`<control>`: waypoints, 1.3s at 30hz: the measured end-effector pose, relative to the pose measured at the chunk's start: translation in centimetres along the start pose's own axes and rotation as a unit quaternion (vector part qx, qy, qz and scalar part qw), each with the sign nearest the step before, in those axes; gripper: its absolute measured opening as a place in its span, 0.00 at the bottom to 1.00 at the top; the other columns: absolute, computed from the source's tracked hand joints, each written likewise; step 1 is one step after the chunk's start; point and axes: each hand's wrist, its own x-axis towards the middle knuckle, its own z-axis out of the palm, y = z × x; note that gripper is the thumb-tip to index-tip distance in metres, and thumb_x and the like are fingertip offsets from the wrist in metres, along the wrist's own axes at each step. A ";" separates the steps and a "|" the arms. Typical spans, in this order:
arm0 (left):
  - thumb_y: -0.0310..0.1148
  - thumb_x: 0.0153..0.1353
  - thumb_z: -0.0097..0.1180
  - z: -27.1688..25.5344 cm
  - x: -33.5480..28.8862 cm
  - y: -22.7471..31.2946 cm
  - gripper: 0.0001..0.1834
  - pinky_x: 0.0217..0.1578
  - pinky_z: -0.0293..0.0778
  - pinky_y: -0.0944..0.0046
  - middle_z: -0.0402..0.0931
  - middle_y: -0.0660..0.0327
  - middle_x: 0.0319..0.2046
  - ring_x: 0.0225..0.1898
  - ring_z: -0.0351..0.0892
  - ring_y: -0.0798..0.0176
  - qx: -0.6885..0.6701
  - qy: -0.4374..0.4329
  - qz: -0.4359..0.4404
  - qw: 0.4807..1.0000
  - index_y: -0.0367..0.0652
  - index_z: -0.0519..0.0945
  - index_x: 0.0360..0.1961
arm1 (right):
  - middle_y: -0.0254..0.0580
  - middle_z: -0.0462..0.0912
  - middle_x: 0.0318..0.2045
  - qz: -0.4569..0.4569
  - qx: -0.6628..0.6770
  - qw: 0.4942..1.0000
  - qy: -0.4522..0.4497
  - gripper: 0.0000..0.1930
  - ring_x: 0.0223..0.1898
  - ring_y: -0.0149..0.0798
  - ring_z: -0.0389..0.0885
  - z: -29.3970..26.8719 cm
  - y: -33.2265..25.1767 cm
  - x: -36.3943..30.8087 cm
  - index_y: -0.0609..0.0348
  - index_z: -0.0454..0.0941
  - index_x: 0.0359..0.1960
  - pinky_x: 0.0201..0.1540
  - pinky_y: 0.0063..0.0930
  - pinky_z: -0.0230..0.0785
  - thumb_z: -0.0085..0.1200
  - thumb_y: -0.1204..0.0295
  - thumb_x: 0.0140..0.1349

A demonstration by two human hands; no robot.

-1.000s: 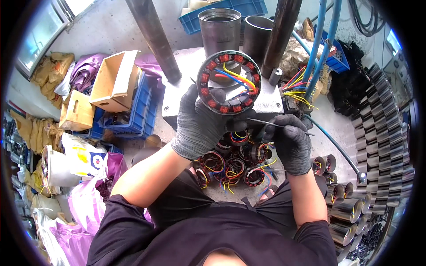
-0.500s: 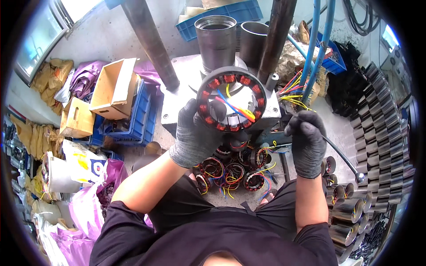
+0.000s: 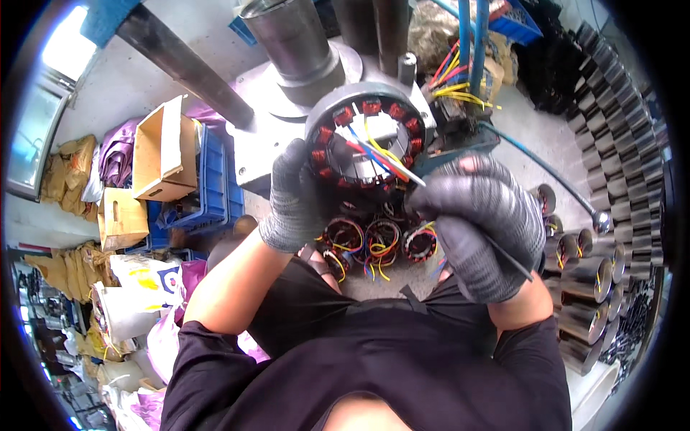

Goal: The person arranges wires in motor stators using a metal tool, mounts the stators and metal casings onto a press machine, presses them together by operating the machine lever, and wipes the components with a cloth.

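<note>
My left hand (image 3: 293,197), in a dark grey knit glove, is closed on the left edge of a motor stator (image 3: 371,106), a dark ring with copper coils round its inside. The ring is tilted so that its opening faces me. Red, blue and yellow lead wires (image 3: 381,156) hang across that opening. Close to the wire ends is my gloved right hand (image 3: 492,215), its fingers curled. A thin grey rod (image 3: 515,264) sticks out below this hand, and a pale tip shows at its fingertips beside the wires. Most of the rod is hidden by the fingers.
Behind the ring stands a metal cylinder (image 3: 287,43) on a machine bed (image 3: 251,154) between dark posts. A ball-ended lever (image 3: 602,221) slants at right. Several wired stators (image 3: 381,241) lie on the floor. Stacked metal tubes (image 3: 618,144) line the right; blue crates (image 3: 223,172) and cartons (image 3: 162,158) stand left.
My right hand has come nearer and closer to the stator's wires, with the thin rod now visible in it. The view has shifted, and the stator is tilted differently.
</note>
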 end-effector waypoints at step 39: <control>0.72 0.57 0.57 -0.3 0.9 -2.0 0.37 0.52 0.78 0.52 0.79 0.64 0.35 0.44 0.81 0.60 0.015 0.083 -0.031 0.996 0.45 0.80 0.45 | 0.43 0.88 0.38 0.090 0.003 0.995 0.036 0.09 0.44 0.42 0.83 2.4 1.2 -0.2 0.65 0.85 0.42 0.59 0.40 0.70 0.56 0.79 0.63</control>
